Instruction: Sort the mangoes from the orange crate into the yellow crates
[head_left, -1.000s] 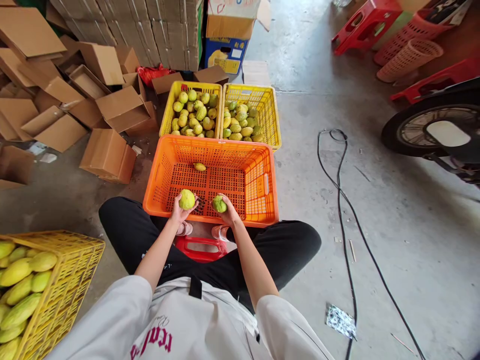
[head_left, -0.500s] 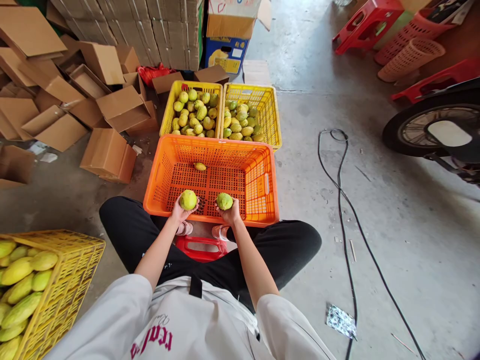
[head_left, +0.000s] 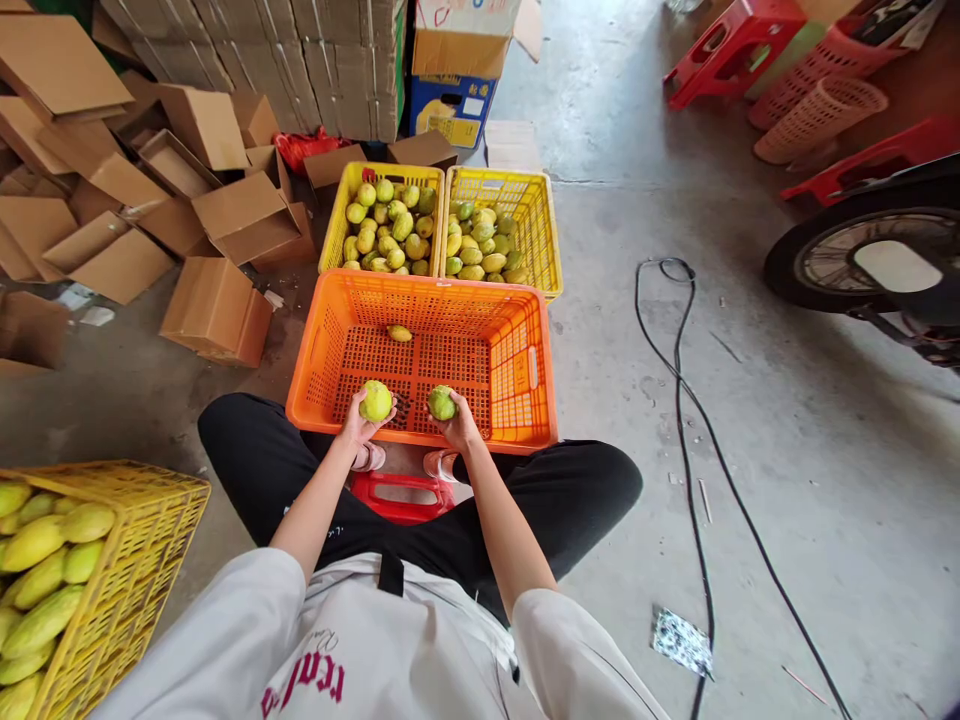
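My left hand is wrapped round a yellow-green fruit, round as seen from above, with papaya-like skin. My right hand grips a greener fruit from its right side. Both fruits are held up above the near part of an orange plastic crate in front of my knees. Inside that crate, on its slotted floor, lies a small yellow fruit. The undersides of the held fruits are hidden.
Beyond the orange crate stand two yellow crates of similar fruit. Another yellow crate with longer fruit is at lower left. Cardboard boxes pile up at left. A black cable and a motorbike wheel are at right.
My right hand turned the greener fruit outward and upward half a second ago, then back inward now. The left hand with its fruit has hardly moved.
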